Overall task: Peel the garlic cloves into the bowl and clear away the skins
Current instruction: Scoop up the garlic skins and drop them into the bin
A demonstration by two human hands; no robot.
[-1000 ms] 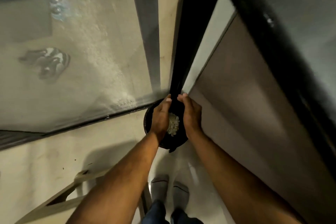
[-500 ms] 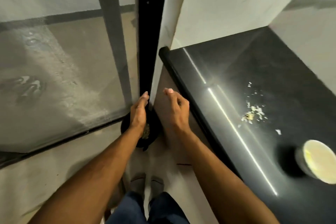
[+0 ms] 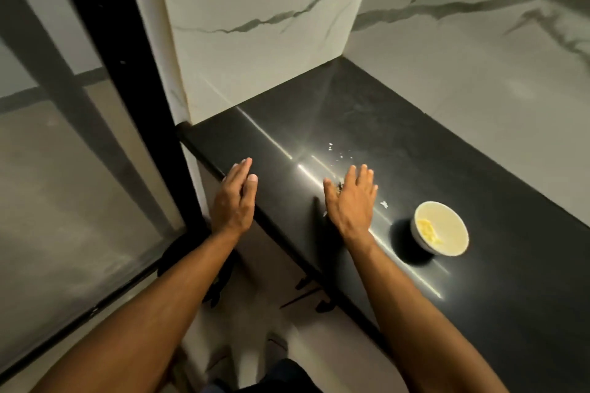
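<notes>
Head view, the only one here: both hands are flat with straight fingers and holding nothing. The left hand (image 3: 234, 201) hangs at the worktop (image 3: 415, 150) edge; the right hand (image 3: 352, 201) is over the dark surface, palm down, on top of a small pile of garlic skins (image 3: 340, 186). More flakes (image 3: 338, 153) sit just beyond its fingertips, plus one scrap (image 3: 384, 204) beside it. The bowl (image 3: 440, 228) with peeled cloves (image 3: 429, 231) is near the right wrist.

Risk, I'd say: these papery bits are light, so a fast sweep could scatter them onto the floor or flick some into the bowl. A careless wrist could also nudge the bowl.
</notes>
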